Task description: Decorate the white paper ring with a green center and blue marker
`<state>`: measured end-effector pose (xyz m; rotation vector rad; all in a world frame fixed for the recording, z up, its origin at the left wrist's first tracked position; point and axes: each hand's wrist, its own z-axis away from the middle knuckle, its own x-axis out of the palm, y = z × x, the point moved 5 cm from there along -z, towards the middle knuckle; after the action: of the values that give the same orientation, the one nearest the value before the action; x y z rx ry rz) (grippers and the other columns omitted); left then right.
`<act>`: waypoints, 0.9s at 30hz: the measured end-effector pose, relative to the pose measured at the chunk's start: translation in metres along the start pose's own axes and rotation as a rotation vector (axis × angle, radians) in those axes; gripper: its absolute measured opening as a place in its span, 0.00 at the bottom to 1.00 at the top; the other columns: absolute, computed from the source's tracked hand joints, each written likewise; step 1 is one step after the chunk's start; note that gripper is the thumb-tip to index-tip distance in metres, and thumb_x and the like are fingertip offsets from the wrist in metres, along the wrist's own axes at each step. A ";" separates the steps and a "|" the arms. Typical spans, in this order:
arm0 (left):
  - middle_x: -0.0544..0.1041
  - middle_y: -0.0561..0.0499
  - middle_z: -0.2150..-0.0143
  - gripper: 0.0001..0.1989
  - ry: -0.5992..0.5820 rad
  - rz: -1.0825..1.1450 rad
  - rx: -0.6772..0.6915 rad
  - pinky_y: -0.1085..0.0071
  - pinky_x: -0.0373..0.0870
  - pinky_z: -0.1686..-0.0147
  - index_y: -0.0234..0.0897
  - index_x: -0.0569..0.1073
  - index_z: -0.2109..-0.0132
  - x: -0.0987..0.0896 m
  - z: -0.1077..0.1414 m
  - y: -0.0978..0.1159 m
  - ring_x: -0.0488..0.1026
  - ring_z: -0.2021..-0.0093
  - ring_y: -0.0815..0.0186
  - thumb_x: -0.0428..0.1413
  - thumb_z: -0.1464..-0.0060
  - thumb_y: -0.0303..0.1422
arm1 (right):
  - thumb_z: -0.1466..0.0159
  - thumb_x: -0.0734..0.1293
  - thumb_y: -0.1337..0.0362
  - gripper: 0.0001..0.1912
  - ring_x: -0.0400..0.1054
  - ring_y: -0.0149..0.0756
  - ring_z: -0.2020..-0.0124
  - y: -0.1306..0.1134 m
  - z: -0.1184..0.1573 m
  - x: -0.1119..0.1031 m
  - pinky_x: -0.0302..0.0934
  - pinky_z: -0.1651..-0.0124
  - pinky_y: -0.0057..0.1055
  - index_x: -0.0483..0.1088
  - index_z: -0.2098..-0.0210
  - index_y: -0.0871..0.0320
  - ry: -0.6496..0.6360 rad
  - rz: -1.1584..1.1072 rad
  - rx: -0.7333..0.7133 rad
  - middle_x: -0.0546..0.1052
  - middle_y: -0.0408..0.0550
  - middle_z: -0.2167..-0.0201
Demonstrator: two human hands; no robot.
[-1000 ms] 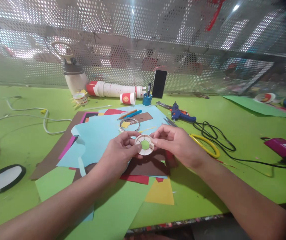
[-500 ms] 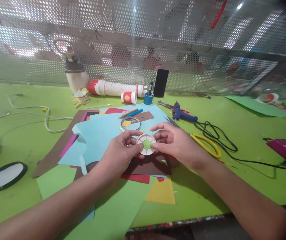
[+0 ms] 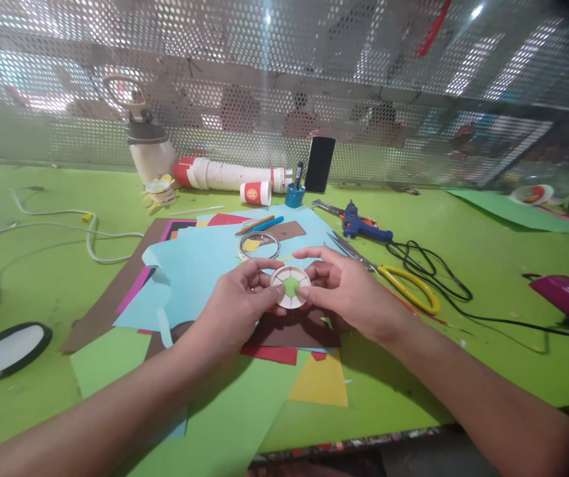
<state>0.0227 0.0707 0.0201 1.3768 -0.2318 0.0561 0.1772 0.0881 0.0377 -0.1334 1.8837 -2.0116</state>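
Note:
Between my two hands is a small round white paper cup base with a green centre and dark lines running out to its rim. My left hand grips its left edge, thumb on the face. On the other side my right hand pinches the right edge, its thumb near the green centre and its index finger raised. Below lie a brown sheet and light blue paper. Just beyond the disc rests a roll of tape, with an orange pencil and a blue pen behind it.
Yellow-handled scissors and a blue glue gun with a black cord lie to the right. Toward the back stand a red-and-white paper cup, a tube of stacked cups, a phone and a large bottle.
My right hand has shifted slightly left, its thumb a little further over the disc. More of the scissors shows beside it. My left hand stays nearly still.

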 end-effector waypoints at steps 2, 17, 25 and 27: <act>0.73 0.58 0.73 0.19 0.004 -0.004 0.002 0.73 0.67 0.70 0.36 0.73 0.55 0.000 0.000 -0.001 0.73 0.76 0.71 0.65 0.55 0.33 | 0.47 0.72 0.67 0.26 0.70 0.33 0.70 -0.002 0.000 0.001 0.65 0.66 0.31 0.66 0.49 0.55 -0.013 -0.015 0.000 0.74 0.41 0.71; 0.73 0.58 0.73 0.20 0.008 0.009 0.000 0.72 0.68 0.70 0.35 0.73 0.54 0.000 0.000 0.001 0.72 0.76 0.71 0.66 0.55 0.33 | 0.44 0.70 0.67 0.21 0.71 0.32 0.70 -0.002 0.001 0.003 0.65 0.64 0.31 0.69 0.51 0.56 -0.018 -0.057 0.021 0.74 0.40 0.72; 0.73 0.59 0.74 0.18 -0.005 0.007 0.004 0.75 0.68 0.69 0.35 0.73 0.54 -0.001 0.001 0.000 0.72 0.76 0.73 0.65 0.53 0.32 | 0.43 0.70 0.68 0.19 0.70 0.31 0.71 -0.004 0.001 0.003 0.65 0.66 0.29 0.68 0.52 0.57 -0.021 -0.079 0.023 0.74 0.40 0.71; 0.73 0.59 0.74 0.19 -0.007 0.019 0.002 0.75 0.68 0.70 0.35 0.72 0.53 0.000 0.001 0.001 0.72 0.76 0.73 0.65 0.54 0.31 | 0.42 0.69 0.67 0.19 0.70 0.31 0.71 -0.004 0.002 0.002 0.64 0.68 0.29 0.68 0.51 0.57 -0.025 -0.085 0.018 0.74 0.41 0.71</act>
<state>0.0224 0.0701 0.0212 1.3776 -0.2504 0.0673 0.1746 0.0861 0.0417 -0.2369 1.8735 -2.0719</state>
